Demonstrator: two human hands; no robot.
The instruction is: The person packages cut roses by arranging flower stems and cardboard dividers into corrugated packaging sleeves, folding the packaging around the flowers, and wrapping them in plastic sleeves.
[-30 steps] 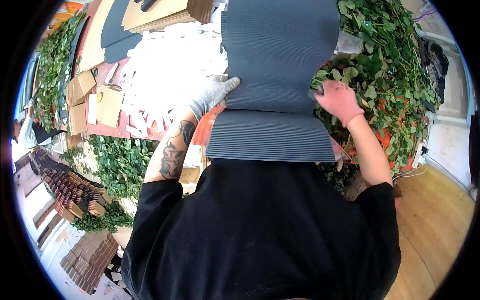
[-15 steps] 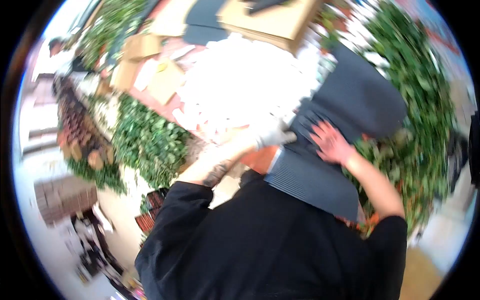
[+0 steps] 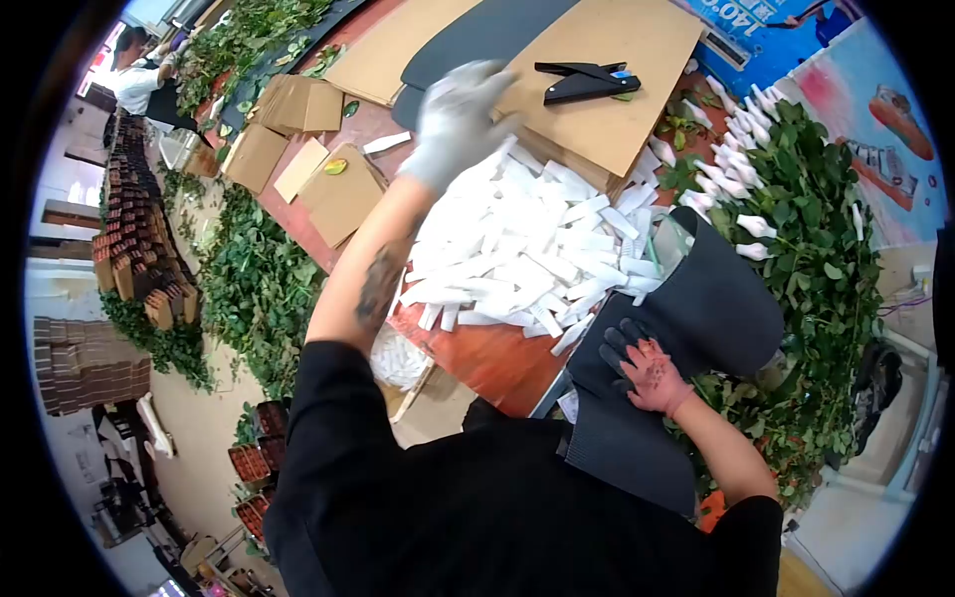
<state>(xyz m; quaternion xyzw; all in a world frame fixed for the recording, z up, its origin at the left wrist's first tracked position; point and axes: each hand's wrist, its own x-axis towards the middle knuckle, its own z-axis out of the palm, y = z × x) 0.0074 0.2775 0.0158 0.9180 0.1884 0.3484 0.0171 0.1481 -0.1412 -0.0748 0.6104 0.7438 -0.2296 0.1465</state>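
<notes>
My left hand (image 3: 460, 124), in a pale grey glove, is raised over the table's left-middle part with its fingers apart and nothing in it. Close to its fingertips lie a dark sheet (image 3: 487, 40) and a stack of brown cardboard (image 3: 597, 119), with a black stapler-like tool (image 3: 587, 82) on top. My right hand (image 3: 652, 378), in a pink glove with dark fingertips, lies spread on a black ribbed sheet (image 3: 721, 298) that bends over the table's edge. Below the left hand is a big heap of white strips (image 3: 527, 244).
White-wrapped flower heads (image 3: 731, 164) with leafy stems (image 3: 811, 249) lie along the right. Small cardboard pieces (image 3: 338, 194) are on the red table (image 3: 477, 363). A co-worker (image 3: 139, 80) stands at the far left, near piled dark bundles (image 3: 129, 189) and greenery (image 3: 259, 269).
My left hand has left the black ribbed sheet and moved up across the white strips. My right hand has come from the sheet's right edge onto its surface. The view has turned.
</notes>
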